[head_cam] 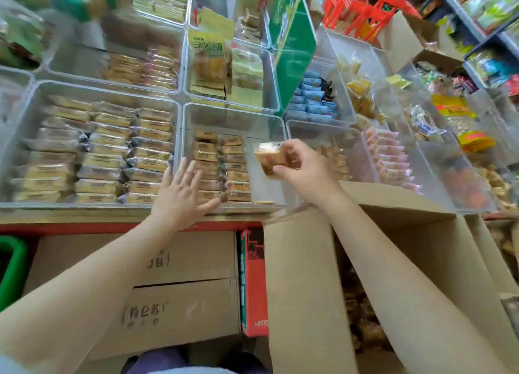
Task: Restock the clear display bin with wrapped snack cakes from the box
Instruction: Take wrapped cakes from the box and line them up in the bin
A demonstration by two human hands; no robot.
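A clear display bin (233,115) in the middle of the shelf holds two rows of brown wrapped snack cakes (220,167) along its left side; its right side is bare. My right hand (304,167) pinches one wrapped snack cake (271,158) above the bin's right part. My left hand (182,193) is spread flat with straight fingers over the bin's front left corner, holding nothing. The open cardboard box (303,275) stands below at the right, with more wrapped cakes (362,317) showing inside.
Neighbouring clear bins hold yellow wrapped cakes (106,154) at left and pink packets (390,160) at right. A green sign (292,47) stands behind. Closed cartons (179,289) and a red box (252,278) sit under the red shelf edge. A red basket (362,5) is far right.
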